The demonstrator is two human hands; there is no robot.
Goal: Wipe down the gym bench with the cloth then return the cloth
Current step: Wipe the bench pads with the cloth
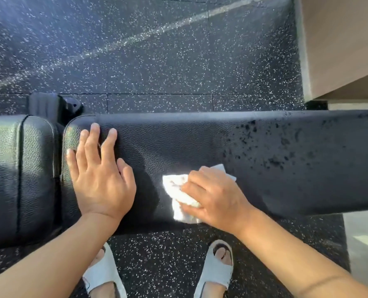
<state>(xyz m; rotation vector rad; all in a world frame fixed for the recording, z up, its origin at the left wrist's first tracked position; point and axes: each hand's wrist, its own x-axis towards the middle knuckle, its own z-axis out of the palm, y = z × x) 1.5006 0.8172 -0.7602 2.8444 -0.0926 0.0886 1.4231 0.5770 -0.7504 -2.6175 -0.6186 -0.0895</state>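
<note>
Speckled floor (157, 61) under bench (178, 143); left hand (99, 168) flat, fingers spread (holding nothing); right hand (213, 196) grip pinching cloth (178, 194).

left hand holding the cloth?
No. The left hand lies flat with straight fingers on the bench pad, while the right hand presses the white cloth to the pad.

Text: you have none to read.
Labels, brands, numbers: you will find none legible on any surface.
</note>
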